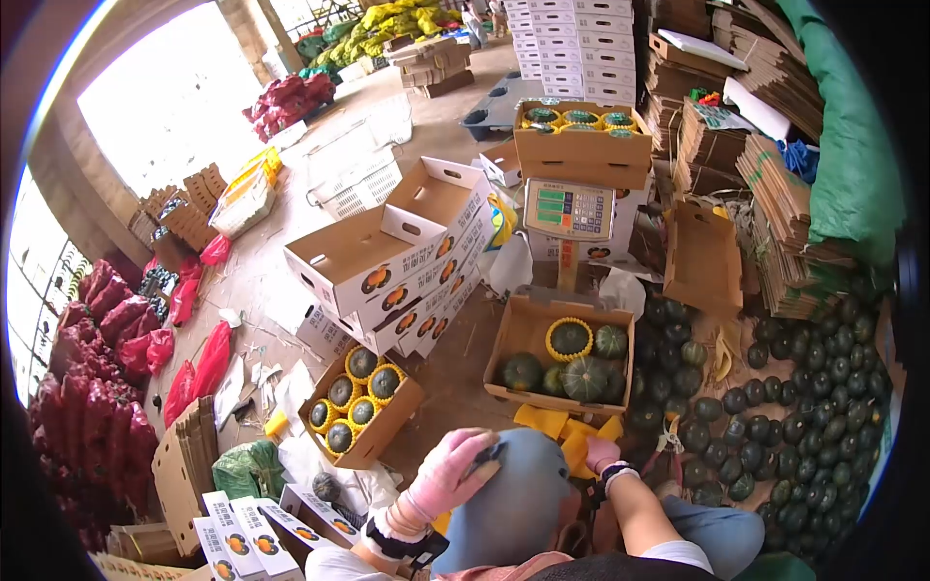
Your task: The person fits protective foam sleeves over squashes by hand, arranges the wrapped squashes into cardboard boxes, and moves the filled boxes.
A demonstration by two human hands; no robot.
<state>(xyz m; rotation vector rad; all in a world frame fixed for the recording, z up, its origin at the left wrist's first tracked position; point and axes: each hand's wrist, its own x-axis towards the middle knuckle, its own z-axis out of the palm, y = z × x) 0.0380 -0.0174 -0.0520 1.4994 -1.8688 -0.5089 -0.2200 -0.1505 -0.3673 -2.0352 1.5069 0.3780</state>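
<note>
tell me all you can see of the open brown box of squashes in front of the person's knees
The box is rectangular, open-topped and brown, apparently cardboard. It sits open side up between the scale and the person's left knee. Several green squashes lie inside, one ringed by a yellow foam net. Yellow foam pieces lie by its near side; whether they touch it is unclear. Neither the left hand nor the right hand touches it.

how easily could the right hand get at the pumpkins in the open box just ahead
Probably easily, yes: the right hand is at the yellow foam just this side of the box, whose top is open, and nothing seems to cover the pumpkins.
</note>
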